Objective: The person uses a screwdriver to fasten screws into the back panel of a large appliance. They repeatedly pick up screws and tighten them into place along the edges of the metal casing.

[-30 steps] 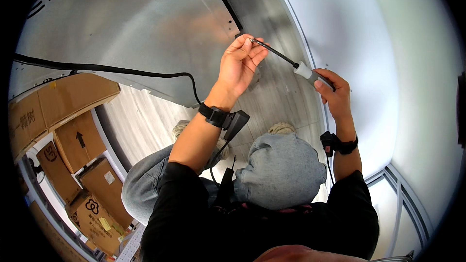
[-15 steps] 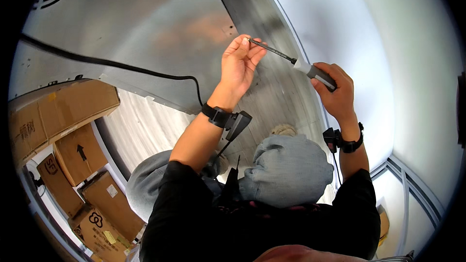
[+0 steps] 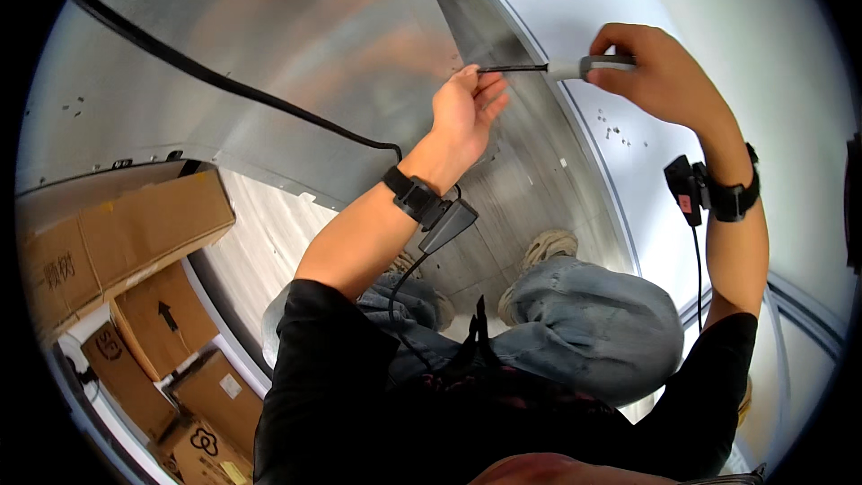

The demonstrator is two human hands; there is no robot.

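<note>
A screwdriver (image 3: 564,68) with a grey handle and a long dark shaft lies level across the upper middle of the view. Its handle is gripped by my right hand (image 3: 663,76), fingers curled around the end. My left hand (image 3: 462,117) pinches the shaft's tip between thumb and forefinger, the other fingers loosely stretched. That tip meets the edge of a large bare metal panel (image 3: 296,45); whether a screw sits between my fingertips I cannot make out. On the white surface (image 3: 620,180) below my right hand lie several small screws (image 3: 613,132).
A thick black cable (image 3: 233,87) crosses in front of the panel toward my left wrist. Cardboard boxes (image 3: 162,314) are stacked at the lower left. My knees and shoes are above a grey wood-look floor (image 3: 512,189). A white wall rises at right.
My right hand has moved up and right, turning the screwdriver from slanted to nearly level. My left hand has shifted slightly right, still pinching the tip. The small screws have come into view.
</note>
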